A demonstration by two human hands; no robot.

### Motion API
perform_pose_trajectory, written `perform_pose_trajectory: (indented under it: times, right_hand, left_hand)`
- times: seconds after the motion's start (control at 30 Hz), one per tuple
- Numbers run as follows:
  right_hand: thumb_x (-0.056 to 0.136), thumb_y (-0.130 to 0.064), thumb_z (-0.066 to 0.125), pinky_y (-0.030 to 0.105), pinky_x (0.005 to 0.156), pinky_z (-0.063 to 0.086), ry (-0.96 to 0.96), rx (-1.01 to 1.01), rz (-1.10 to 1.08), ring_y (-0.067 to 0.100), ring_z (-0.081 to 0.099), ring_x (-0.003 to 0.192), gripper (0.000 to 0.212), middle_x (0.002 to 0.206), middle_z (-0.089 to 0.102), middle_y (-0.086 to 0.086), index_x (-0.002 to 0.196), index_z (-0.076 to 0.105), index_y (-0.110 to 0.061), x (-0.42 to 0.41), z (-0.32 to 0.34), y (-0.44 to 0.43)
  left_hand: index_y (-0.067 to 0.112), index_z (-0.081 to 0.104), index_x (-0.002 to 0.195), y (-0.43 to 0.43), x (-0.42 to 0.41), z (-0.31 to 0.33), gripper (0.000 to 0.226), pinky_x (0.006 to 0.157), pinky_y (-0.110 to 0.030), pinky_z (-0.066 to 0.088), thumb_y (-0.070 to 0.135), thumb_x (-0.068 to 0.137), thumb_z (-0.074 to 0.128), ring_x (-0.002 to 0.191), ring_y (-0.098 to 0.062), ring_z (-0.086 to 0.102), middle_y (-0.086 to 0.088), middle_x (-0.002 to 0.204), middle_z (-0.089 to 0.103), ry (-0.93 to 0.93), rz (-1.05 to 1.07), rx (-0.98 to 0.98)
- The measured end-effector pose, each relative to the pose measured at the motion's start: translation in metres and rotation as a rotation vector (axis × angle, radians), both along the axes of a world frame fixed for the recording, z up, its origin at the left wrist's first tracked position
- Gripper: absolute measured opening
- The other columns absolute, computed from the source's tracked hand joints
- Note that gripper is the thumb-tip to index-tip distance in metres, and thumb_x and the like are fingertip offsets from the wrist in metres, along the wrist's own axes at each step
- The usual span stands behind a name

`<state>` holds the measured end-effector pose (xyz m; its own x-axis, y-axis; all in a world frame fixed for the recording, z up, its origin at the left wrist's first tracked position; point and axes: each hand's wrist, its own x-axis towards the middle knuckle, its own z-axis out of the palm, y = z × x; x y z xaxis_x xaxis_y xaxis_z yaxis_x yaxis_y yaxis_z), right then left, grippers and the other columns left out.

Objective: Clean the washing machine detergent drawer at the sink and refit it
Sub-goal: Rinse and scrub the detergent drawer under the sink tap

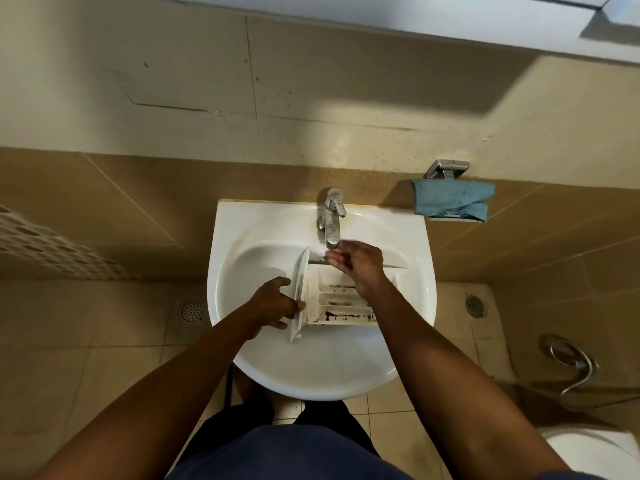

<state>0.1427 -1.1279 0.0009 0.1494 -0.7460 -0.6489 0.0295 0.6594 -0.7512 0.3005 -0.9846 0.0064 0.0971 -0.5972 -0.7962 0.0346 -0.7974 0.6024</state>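
Your left hand (277,303) grips the front panel of the detergent drawer (332,306), fingers wrapped round the panel's lower edge, thumb on its outer face. Your right hand (360,265) reaches over the drawer toward 12 o'clock, fingers loosely curled just under the spout of the faucet (331,220); it holds nothing that can be seen, and whether water runs onto it is not clear at this sharpness.

The drawer lies inside the sink (263,368), its panel standing on edge at 9 o'clock from the compartments and its body running toward 3 o'clock beneath your right wrist. The compartments face up. The nearest, at 6 o'clock, carries dark streaks of residue along its floor; the middle ones show fainter brown marks. The far compartment is partly hidden by your right hand.

At 2 o'clock from the sink, a blue cloth (453,202) hangs folded on a wall-mounted metal holder (446,168).
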Motion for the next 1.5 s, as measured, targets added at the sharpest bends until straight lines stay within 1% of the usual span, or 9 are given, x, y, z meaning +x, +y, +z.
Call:
perform_pose_trajectory:
  times: [0.13, 0.33, 0.47, 0.6, 0.73, 1.0, 1.13, 1.3, 1.5]
  right_hand:
    - [0.103, -0.004, 0.046, 0.049, 0.099, 0.057, -0.207, 0.179, 0.101, 0.043, 0.071, 0.108, 0.027, 0.112, 0.070, 0.034, 0.109, 0.065, 0.013, 0.011, 0.000, -0.007]
    - [0.106, -0.016, 0.033, 0.047, 0.101, 0.054, -0.431, 0.317, 0.089, 0.040, 0.070, 0.106, 0.043, 0.097, 0.075, 0.024, 0.110, 0.064, 0.014, 0.029, 0.000, -0.015]
    - [0.104, -0.017, 0.030, 0.049, 0.101, 0.053, -0.462, 0.330, 0.081, 0.042, 0.070, 0.104, 0.046, 0.097, 0.074, 0.025, 0.108, 0.064, 0.014, 0.027, 0.002, -0.014]
    - [0.099, -0.014, 0.031, 0.049, 0.092, 0.059, -0.413, 0.331, 0.020, 0.045, 0.069, 0.106, 0.045, 0.112, 0.069, 0.033, 0.107, 0.063, 0.016, 0.021, -0.003, -0.012]
    - [0.094, -0.008, 0.033, 0.046, 0.076, 0.063, -0.347, 0.271, -0.019, 0.045, 0.073, 0.097, 0.042, 0.111, 0.070, 0.035, 0.119, 0.056, 0.016, 0.019, -0.008, -0.012]
    - [0.097, -0.014, 0.028, 0.046, 0.096, 0.056, -0.434, 0.308, 0.055, 0.040, 0.072, 0.099, 0.047, 0.098, 0.074, 0.027, 0.098, 0.066, 0.013, 0.026, 0.004, -0.012]
    - [0.101, -0.014, 0.027, 0.046, 0.083, 0.063, -0.221, 0.236, 0.176, 0.043, 0.074, 0.094, 0.048, 0.098, 0.074, 0.031, 0.100, 0.065, 0.015, 0.019, 0.012, -0.009]
    - [0.100, -0.009, 0.039, 0.051, 0.094, 0.059, 0.101, 0.101, 0.436, 0.040, 0.075, 0.095, 0.038, 0.100, 0.075, 0.027, 0.106, 0.069, 0.014, 0.002, 0.020, 0.021]
    - [0.089, -0.015, 0.056, 0.041, 0.087, 0.061, 0.280, -0.147, 0.851, 0.033, 0.076, 0.093, 0.030, 0.095, 0.078, 0.020, 0.093, 0.077, 0.006, -0.026, 0.038, 0.072]
  left_hand:
    - [0.015, 0.035, 0.155, 0.000, 0.000, 0.001, 0.085, 0.076, -0.040, 0.062, 0.009, 0.085, 0.082, 0.094, -0.026, 0.071, -0.017, 0.109, 0.074, 0.000, 0.001, 0.004]
    - [0.014, 0.034, 0.156, -0.003, -0.002, 0.002, 0.085, 0.081, -0.043, 0.060, 0.007, 0.085, 0.082, 0.097, -0.027, 0.070, -0.018, 0.114, 0.072, -0.015, -0.005, 0.010]
    - [0.015, 0.035, 0.156, -0.001, -0.001, -0.002, 0.086, 0.082, -0.045, 0.061, 0.009, 0.085, 0.083, 0.104, -0.030, 0.069, -0.016, 0.112, 0.073, -0.034, -0.006, 0.003]
    - [0.016, 0.035, 0.156, 0.002, -0.001, -0.003, 0.084, 0.083, -0.045, 0.062, 0.013, 0.086, 0.082, 0.105, -0.028, 0.069, -0.012, 0.111, 0.074, -0.052, -0.024, -0.013]
    - [0.016, 0.035, 0.155, 0.002, -0.001, -0.003, 0.083, 0.083, -0.045, 0.062, 0.014, 0.087, 0.082, 0.105, -0.028, 0.068, -0.012, 0.112, 0.073, -0.063, -0.042, -0.012]
    - [0.016, 0.034, 0.156, 0.001, -0.001, -0.004, 0.082, 0.081, -0.044, 0.062, 0.015, 0.088, 0.081, 0.104, -0.028, 0.070, -0.014, 0.114, 0.073, -0.073, -0.057, -0.016]
    - [0.016, 0.034, 0.156, 0.002, -0.001, -0.006, 0.083, 0.076, -0.040, 0.061, 0.016, 0.088, 0.081, 0.101, -0.027, 0.070, -0.013, 0.112, 0.073, -0.054, -0.041, -0.017]
    - [0.016, 0.037, 0.155, 0.006, 0.000, -0.008, 0.080, 0.075, -0.041, 0.063, 0.017, 0.088, 0.082, 0.095, -0.024, 0.073, -0.012, 0.106, 0.076, -0.015, 0.004, -0.030]
    - [0.015, 0.038, 0.154, 0.007, 0.000, -0.007, 0.079, 0.077, -0.043, 0.064, 0.019, 0.088, 0.082, 0.095, -0.025, 0.074, -0.012, 0.107, 0.075, -0.027, 0.001, -0.057]
